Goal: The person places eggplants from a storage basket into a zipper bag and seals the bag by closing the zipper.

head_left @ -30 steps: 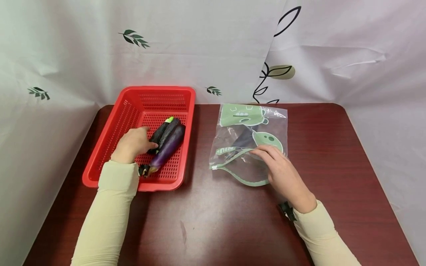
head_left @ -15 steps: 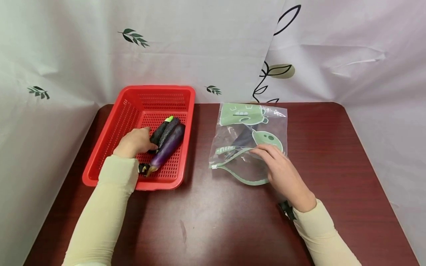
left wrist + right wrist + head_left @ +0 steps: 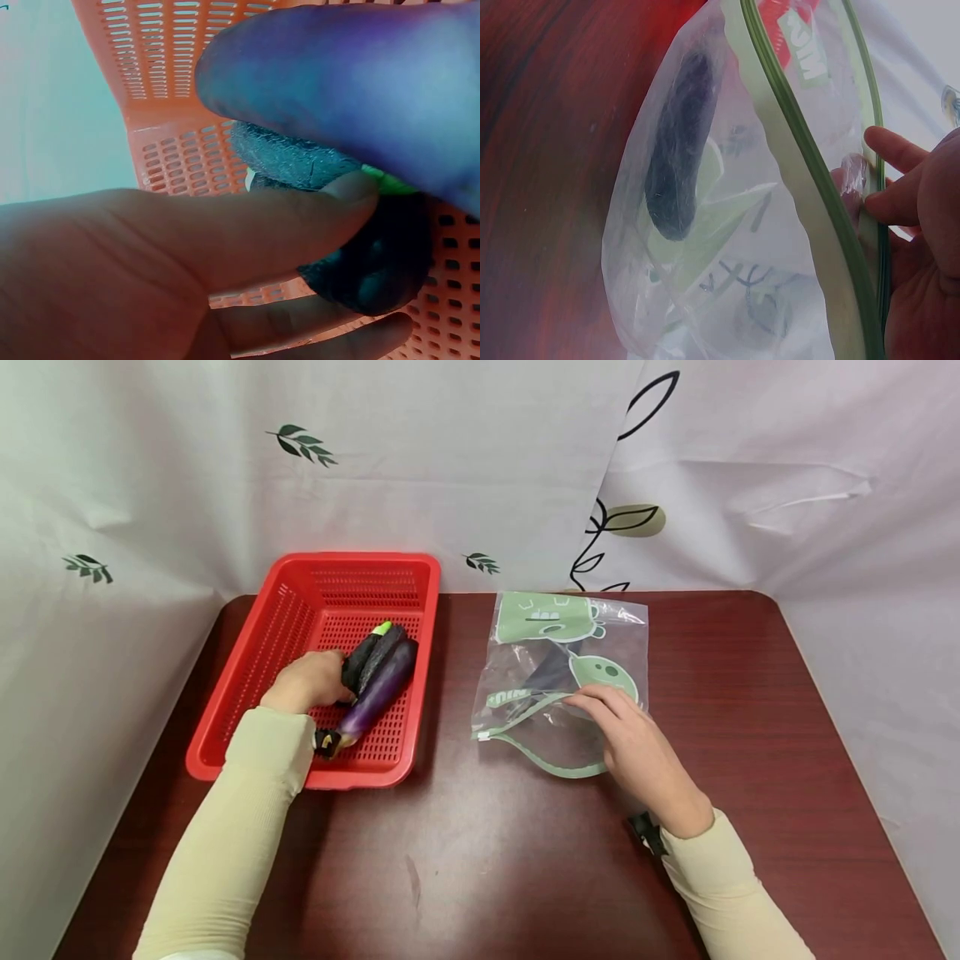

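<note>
In the head view my left hand (image 3: 306, 681) reaches into the red basket (image 3: 431, 618) and grips the leftmost dark cucumber (image 3: 360, 662), thumb on one side and fingers on the other. A second dark, bumpy cucumber (image 3: 385, 653) lies against it, with a bright green tip showing at the far end. Right of both lies a purple eggplant (image 3: 381, 692), large in the left wrist view. My right hand (image 3: 647, 756) pinches the green zip edge of a clear zip bag (image 3: 555, 672), keeping its mouth apart. Inside the bag lies another dark cucumber (image 3: 681, 150).
The basket and bag rest on a dark red-brown table (image 3: 480, 852), basket at left, bag right of centre. A pale curtain (image 3: 465, 460) with leaf prints encloses the back and sides. The bag's white slider (image 3: 483, 737) sits at its left corner.
My left hand has shifted slightly right and closed its thumb and fingers further round the cucumber. The right hand and bag stay in place.
</note>
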Action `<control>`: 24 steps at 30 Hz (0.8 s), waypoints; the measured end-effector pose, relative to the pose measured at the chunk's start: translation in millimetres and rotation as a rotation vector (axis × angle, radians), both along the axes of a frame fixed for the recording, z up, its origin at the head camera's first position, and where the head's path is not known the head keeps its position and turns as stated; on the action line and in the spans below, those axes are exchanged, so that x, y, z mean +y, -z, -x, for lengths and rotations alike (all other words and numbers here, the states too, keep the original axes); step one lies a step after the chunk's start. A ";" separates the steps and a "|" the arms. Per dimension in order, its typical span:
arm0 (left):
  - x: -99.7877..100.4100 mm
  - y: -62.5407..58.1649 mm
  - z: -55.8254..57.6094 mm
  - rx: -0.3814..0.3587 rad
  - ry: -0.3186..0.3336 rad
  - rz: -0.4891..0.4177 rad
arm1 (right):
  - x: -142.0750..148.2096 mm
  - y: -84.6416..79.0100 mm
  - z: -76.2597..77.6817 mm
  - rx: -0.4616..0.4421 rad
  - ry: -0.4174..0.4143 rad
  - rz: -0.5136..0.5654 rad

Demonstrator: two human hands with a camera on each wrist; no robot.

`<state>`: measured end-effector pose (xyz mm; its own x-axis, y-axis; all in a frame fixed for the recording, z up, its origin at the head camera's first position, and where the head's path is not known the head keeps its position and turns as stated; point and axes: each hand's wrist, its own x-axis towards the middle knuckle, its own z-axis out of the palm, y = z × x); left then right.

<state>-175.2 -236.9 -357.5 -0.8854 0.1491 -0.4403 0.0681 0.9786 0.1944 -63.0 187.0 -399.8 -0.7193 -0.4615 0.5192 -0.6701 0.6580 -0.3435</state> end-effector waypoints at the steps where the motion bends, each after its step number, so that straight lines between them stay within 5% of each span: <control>1: 0.0 0.5 0.3 0.001 0.003 -0.002 | -0.1 -0.1 0.0 0.001 0.000 0.000; 24: -1.7 0.1 -0.6 0.035 0.018 -0.018 | -0.6 0.5 0.3 0.002 0.007 -0.004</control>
